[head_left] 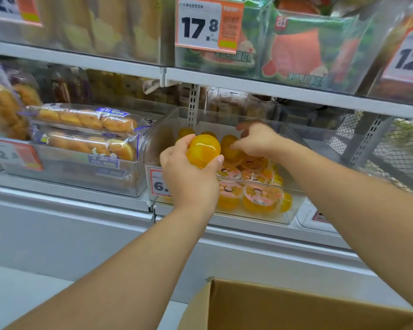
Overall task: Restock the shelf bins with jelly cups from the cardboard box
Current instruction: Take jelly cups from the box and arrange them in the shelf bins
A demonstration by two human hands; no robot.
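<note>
My left hand (pixel 188 172) holds two orange jelly cups (pixel 203 148), bottoms toward me, just above the front wall of a clear shelf bin (pixel 293 210). My right hand (pixel 255 139) reaches into the same bin, its fingers closed on a jelly cup (pixel 228 145) near the back. Several orange jelly cups with pink printed lids (pixel 260 198) lie in the bin's front part. The brown cardboard box (pixel 272 308) stands open at the bottom right, below both arms; its inside is out of view.
A clear bin of packaged bread rolls (pixel 86 136) sits to the left of the jelly bin. Above runs a shelf with watermelon-print packs (pixel 303 51) and a 17.8 price tag (pixel 208 25). At the right is a wire mesh panel (pixel 391 158).
</note>
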